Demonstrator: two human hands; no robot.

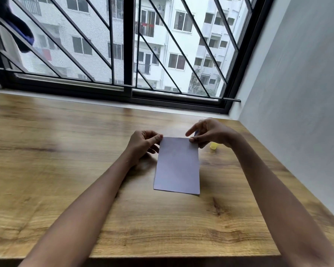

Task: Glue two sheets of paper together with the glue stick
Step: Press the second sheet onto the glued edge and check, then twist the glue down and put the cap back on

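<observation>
On the right half of the wooden table [66, 170], a pale lilac rectangular sheet of paper [177, 166] lies flat with smooth, crisp edges. The left hand [143, 145] pinches its far left corner, and the right hand [210, 134] pinches the far right corner, other fingers spread. A small yellow cap [213, 146] sits just right of the paper.

We find no text, label, brand, number or sign that can be read: the lilac paper [177, 166] shows a blank face, and the small yellow cap [213, 146] is too blurred.
</observation>
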